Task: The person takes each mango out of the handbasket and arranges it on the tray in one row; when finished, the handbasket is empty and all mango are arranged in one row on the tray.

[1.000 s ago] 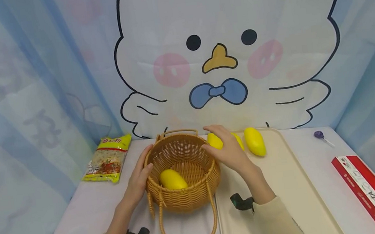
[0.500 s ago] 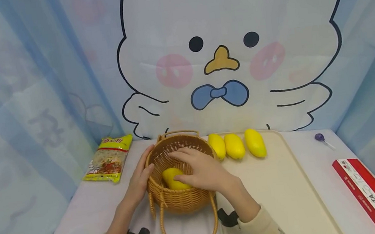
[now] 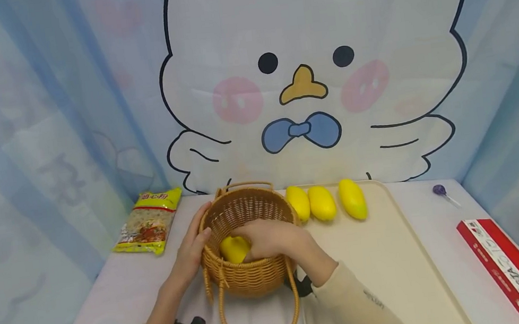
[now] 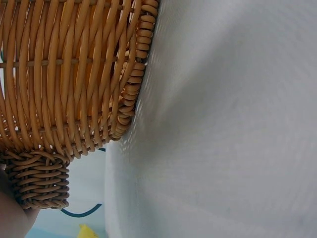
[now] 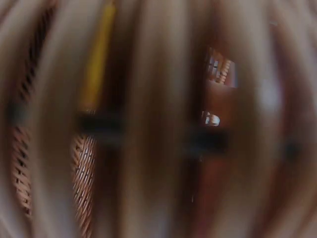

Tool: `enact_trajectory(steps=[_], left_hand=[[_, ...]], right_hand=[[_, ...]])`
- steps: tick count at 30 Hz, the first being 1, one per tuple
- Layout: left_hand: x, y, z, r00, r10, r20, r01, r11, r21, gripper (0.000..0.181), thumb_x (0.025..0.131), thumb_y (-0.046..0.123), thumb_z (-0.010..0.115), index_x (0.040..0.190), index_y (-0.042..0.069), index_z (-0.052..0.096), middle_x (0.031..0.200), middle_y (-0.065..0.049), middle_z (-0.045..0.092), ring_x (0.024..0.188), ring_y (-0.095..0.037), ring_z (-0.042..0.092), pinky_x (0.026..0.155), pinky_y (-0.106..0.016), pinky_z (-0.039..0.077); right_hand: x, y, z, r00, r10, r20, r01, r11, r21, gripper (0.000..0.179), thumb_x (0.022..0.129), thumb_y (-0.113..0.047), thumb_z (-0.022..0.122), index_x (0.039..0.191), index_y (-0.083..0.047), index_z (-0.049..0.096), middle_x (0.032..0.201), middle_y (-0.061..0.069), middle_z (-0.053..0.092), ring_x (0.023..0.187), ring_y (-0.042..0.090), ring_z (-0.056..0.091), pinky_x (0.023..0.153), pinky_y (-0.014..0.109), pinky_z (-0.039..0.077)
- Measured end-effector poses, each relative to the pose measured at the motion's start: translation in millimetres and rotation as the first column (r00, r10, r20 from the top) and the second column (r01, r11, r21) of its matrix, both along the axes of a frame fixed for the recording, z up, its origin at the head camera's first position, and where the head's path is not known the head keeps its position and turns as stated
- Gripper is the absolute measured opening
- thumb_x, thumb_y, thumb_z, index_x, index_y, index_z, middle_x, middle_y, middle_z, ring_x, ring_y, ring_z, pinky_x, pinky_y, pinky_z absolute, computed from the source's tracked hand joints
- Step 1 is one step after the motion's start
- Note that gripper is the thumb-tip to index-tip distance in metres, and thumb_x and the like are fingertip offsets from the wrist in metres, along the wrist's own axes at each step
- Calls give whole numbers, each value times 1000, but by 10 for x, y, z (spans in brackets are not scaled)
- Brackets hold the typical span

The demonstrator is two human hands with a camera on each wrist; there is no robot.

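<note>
The wicker basket (image 3: pixel 253 277) stands upright on the table with its front handle hanging down. My left hand (image 3: pixel 187 255) lies against the basket's left side, fingers fairly straight along the outside and thumb at the rim. In the left wrist view, the basket's woven wall (image 4: pixel 69 74) fills the upper left. Inside the basket, my right hand (image 3: pixel 273 238) grips a yellow mango (image 3: pixel 235 249); its fingertips are mostly hidden. Through blurred basket strands, the right wrist view shows a yellow strip of mango (image 5: pixel 99 59).
Three more mangoes (image 3: pixel 322 203) lie at the back of a cream tray (image 3: pixel 373 277) right of the basket. A yellow food packet (image 3: pixel 150 222) lies back left. A lollipop (image 3: pixel 439 190) and a red pasta box (image 3: pixel 517 271) are at the right. A printed curtain (image 3: pixel 301 18) hangs behind.
My right hand has moved from above the tray's mangoes, left and down into the basket, and has taken hold of the mango there, which has turned. My left hand stays at the basket's side.
</note>
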State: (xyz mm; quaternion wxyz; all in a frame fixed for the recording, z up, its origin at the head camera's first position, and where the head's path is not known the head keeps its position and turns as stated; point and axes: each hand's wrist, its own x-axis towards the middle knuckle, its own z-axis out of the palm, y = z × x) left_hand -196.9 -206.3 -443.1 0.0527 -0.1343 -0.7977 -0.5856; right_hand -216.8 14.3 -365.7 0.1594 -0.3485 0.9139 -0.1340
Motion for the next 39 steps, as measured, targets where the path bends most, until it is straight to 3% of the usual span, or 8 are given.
enact_trajectory(steps=[4,10,16,20,32,36,39], left_hand=[[1,12,6,1000,-2,-3,2,1000,4,54,106,26,35,157,36,22,166,6,20,154,-29,20,121,-64,19],[-7,-13,15,1000,7,-4,-7,1000,1,54,105,27,35,157,38,22,166,6,20,153,-29,20,120,-65,19],[-1,-38,-8,1000,9,-17,-9,1000,-3,56,105,24,34,159,29,21,167,1,20,153,-31,20,121,-64,18],[23,-48,-3,1000,18,-14,-18,1000,-6,56,105,24,34,158,31,22,167,-1,20,153,-32,20,121,-64,18],[37,-31,-6,1000,20,-5,-20,1000,-7,55,105,25,34,158,31,22,167,1,19,153,-31,19,121,-64,19],[19,-10,4,1000,6,-21,-6,1000,-9,55,105,24,34,158,32,22,167,3,20,153,-29,19,121,-63,18],[1,6,4,1000,-6,-29,6,1000,-4,55,105,23,34,158,32,23,166,3,20,153,-29,20,121,-64,18]], right_hand=[[-53,-4,-16,999,25,26,-27,999,43,57,87,-30,76,139,-22,57,130,-6,65,118,12,60,105,37,49],[-81,-49,-11,998,44,46,-47,996,79,64,88,-25,75,147,-25,50,145,-5,57,135,17,52,115,39,42],[-95,-100,-28,988,136,77,-143,985,96,68,88,-17,72,149,-33,46,147,-5,55,136,16,51,114,37,42],[-120,-136,-52,979,182,87,-191,976,105,71,88,-16,73,150,-33,44,147,-5,55,134,16,52,113,35,43],[-186,-187,-70,982,135,129,-154,976,154,76,84,-17,77,149,-31,41,130,0,64,106,10,60,99,30,51],[-190,-162,-61,982,140,127,-157,978,140,74,84,-12,76,148,-30,42,131,0,64,107,10,59,97,30,51],[-191,-134,-62,983,150,103,-163,978,132,74,84,-13,75,149,-31,43,137,-2,61,117,12,59,103,33,50]])
